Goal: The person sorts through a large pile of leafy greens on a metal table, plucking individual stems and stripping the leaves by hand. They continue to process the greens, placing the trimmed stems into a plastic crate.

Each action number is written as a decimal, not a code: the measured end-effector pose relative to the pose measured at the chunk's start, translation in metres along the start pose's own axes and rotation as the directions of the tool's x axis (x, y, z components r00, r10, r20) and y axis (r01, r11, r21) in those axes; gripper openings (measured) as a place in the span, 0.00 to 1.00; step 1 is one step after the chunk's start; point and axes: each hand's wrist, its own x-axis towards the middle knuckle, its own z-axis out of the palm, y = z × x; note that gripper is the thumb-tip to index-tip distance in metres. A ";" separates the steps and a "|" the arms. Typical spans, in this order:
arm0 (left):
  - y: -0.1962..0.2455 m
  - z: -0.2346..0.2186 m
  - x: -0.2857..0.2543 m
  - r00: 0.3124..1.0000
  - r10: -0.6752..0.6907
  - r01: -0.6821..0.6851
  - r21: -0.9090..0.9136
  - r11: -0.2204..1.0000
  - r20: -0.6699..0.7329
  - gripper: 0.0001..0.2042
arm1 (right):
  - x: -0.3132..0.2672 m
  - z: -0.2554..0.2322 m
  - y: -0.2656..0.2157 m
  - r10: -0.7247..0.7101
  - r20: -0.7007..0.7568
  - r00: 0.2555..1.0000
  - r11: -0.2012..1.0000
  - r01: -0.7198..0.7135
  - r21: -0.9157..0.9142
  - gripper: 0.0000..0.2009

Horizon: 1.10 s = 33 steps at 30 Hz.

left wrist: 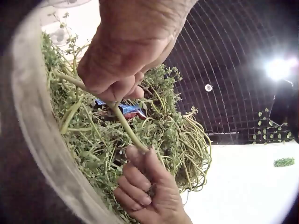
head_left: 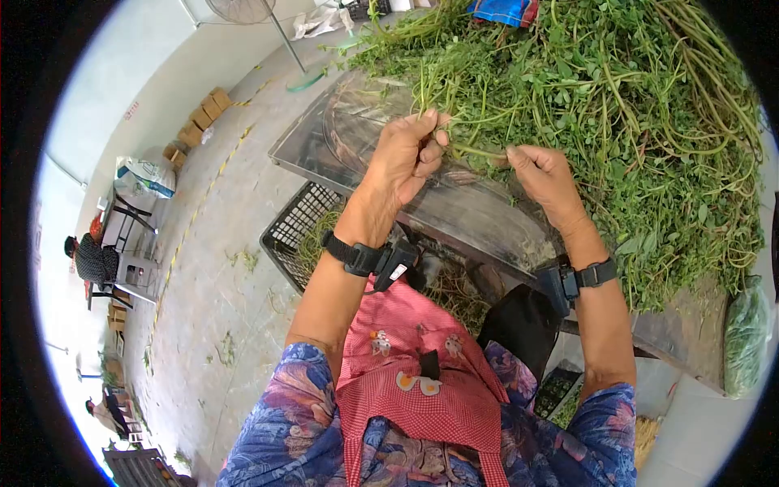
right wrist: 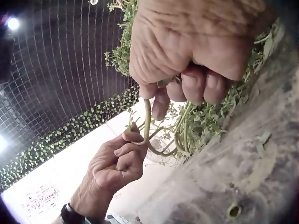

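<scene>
A thick green stem (head_left: 479, 151) runs between the two hands above the table's near edge. The left hand (head_left: 408, 154) pinches it with thumb and fingers on one side. At the stem's other end the right hand (head_left: 545, 180) grips it between thumb and curled forefinger. In the left wrist view the stem (left wrist: 126, 127) slants down from the left hand (left wrist: 135, 46) to the right hand (left wrist: 156, 189). The right wrist view shows the stem (right wrist: 147, 119) between the right hand (right wrist: 187, 56) and the left hand (right wrist: 119, 163), with thinner curved stems beside it.
A large heap of leafy greens (head_left: 600, 122) covers much of the table (head_left: 487, 219). A black crate (head_left: 300, 223) with stems in it stands below the table's left side. A green bag (head_left: 745, 337) lies at the right edge. A seated person (head_left: 95, 261) is far left.
</scene>
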 end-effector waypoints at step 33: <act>-0.051 0.024 -0.010 0.979 0.146 -0.187 0.336 0.923 0.141 0.19 | -0.002 0.012 -0.003 -0.222 -0.018 0.975 0.973 0.221 -0.072 0.16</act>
